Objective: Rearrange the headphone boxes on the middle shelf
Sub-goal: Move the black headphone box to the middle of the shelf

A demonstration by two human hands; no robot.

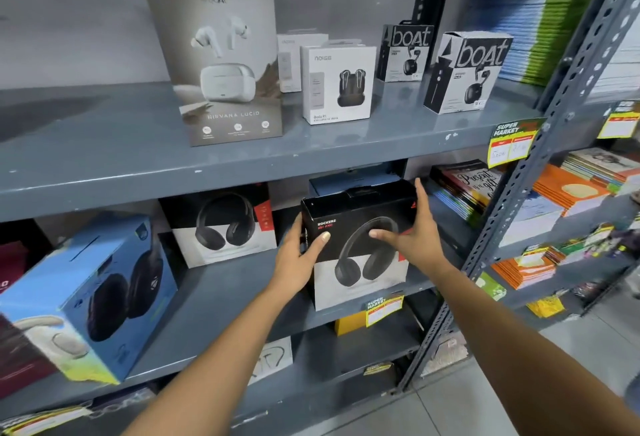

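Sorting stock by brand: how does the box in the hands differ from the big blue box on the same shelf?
The black-and-white box is held by the left hand and right hand, facing front; the blue box sits untouched, turned cornerwise. Both picture black over-ear headphones.

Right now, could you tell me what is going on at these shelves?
A person is holding a black Rockerz box at the front of the middle shelf with both hands: the left hand grips its left edge and the right hand its right side. A matching black box stands further back, and a blue box sits at the left. Earbud boxes line the shelf above.
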